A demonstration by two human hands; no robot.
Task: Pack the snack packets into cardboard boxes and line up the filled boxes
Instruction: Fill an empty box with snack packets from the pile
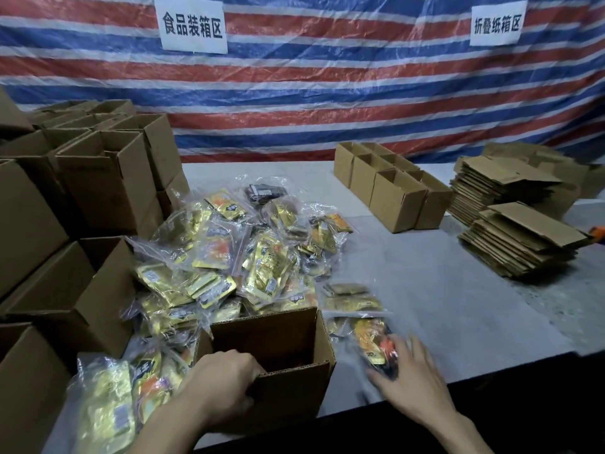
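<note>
striped tarp (327, 103), two paper signs (193, 26), table (458, 306)

On the bench (425, 290), the open box (288, 365) sits at the near edge — packet heap (235, 257) behind it, stacked boxes (82, 191) left, empty boxes (393, 191) and flattened cartons (510, 217) far right.
</note>
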